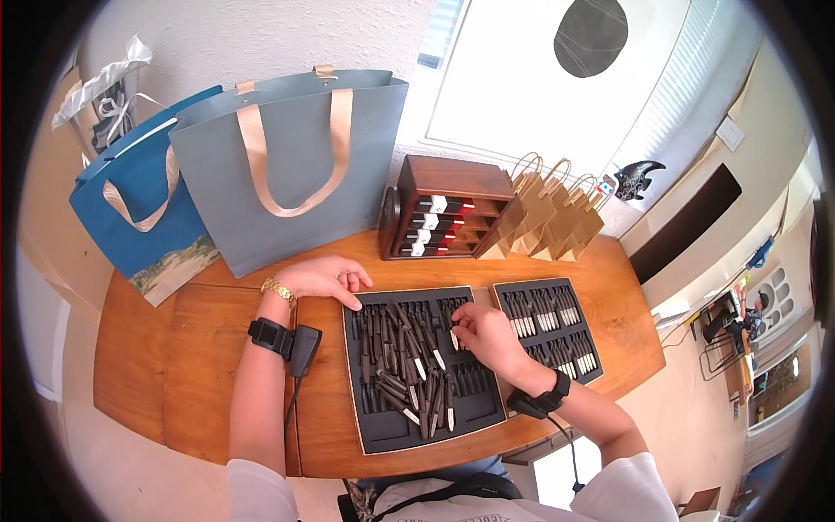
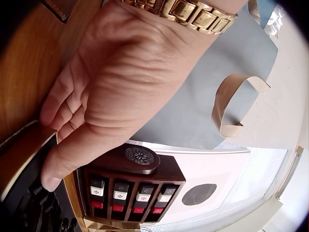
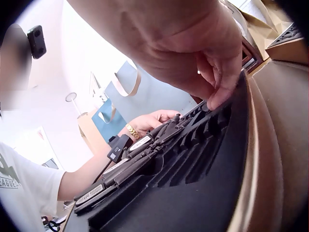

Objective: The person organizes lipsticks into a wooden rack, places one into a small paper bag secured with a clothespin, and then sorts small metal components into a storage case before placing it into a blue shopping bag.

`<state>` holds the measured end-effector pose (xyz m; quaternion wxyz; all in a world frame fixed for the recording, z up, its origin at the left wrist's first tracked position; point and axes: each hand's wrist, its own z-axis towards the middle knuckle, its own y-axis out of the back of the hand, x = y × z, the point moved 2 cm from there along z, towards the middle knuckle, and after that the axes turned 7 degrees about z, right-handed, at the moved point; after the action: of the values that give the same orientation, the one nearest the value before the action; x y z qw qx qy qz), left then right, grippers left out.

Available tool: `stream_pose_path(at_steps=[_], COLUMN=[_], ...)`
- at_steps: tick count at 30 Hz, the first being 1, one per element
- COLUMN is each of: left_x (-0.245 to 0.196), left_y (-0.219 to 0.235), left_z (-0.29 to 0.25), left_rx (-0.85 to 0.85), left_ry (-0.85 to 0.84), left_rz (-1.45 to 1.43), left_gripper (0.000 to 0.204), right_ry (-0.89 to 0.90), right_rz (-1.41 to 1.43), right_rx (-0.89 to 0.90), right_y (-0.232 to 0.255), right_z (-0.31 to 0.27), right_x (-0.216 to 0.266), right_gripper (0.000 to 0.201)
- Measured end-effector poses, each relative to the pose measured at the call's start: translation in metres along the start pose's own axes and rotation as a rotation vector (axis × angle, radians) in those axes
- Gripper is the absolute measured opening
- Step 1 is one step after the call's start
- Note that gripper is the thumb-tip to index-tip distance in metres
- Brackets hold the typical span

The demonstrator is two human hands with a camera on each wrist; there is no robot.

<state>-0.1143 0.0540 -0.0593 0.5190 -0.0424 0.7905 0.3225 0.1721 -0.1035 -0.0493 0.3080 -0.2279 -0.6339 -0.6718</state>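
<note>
A black slotted tray lies before me, with a loose heap of slim dark sticks with pale labelled ends across it. My right hand is over the tray's upper right part, thumb and fingertips pinching one dark stick down at the slots. In the right wrist view, the pinched fingertips hide most of that stick. At the tray's far left corner is my left hand, its thumb on the edge and its other fingers loosely bent beside it. A gold watch circles the left wrist.
A second black tray, filled with similar sticks in rows, sits at the right. Behind stand a dark wooden rack with red, white and black boxes, several brown paper bags, a grey bag and a blue bag. All share the wooden table.
</note>
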Motion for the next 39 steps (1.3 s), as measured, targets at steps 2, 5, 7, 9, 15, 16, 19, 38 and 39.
stream_pose_path(at_steps=[2, 5, 7, 9, 15, 16, 19, 38, 39], left_x=[0.001, 0.001, 0.0, 0.001, 0.0, -0.001, 0.0, 0.001, 0.0], left_y=[0.0, 0.001, 0.001, 0.001, 0.002, 0.002, 0.001, 0.001, 0.0], left_z=[0.0, 0.0, 0.0, 0.0, -0.001, -0.002, 0.0, -0.001, -0.001], left_rx=[0.003, 0.008, 0.003, 0.006, 0.007, -0.003, -0.011, -0.013, -0.018], left_ry=[0.017, 0.025, 0.022, 0.021, 0.018, 0.029, 0.037, 0.0, -0.001], left_rz=[-0.012, -0.013, 0.007, 0.027, 0.037, 0.025, 0.02, 0.016, 0.013], left_gripper=[0.051, 0.051, 0.051, 0.051, 0.054, 0.052, 0.051, 0.051, 0.051], right_ry=[0.019, 0.129, 0.241, 0.259, 0.265, 0.273, 0.334, 0.204, 0.174], right_rz=[-0.054, -0.229, -0.335, -0.362, -0.462, -0.503, -0.568, -0.451, -0.49], right_rx=[-0.004, -0.022, -0.025, -0.016, 0.08, 0.12, 0.219, 0.196, 0.208], right_y=[0.003, 0.007, 0.007, 0.006, 0.005, 0.005, 0.013, -0.012, -0.014], right_z=[0.0, 0.0, -0.002, -0.002, 0.007, 0.009, 0.017, -0.004, -0.004], right_x=[0.006, 0.012, 0.014, 0.014, 0.01, 0.009, 0.018, 0.056, 0.058], right_gripper=[0.018, 0.023, 0.026, 0.027, 0.025, 0.025, 0.019, 0.029, 0.026])
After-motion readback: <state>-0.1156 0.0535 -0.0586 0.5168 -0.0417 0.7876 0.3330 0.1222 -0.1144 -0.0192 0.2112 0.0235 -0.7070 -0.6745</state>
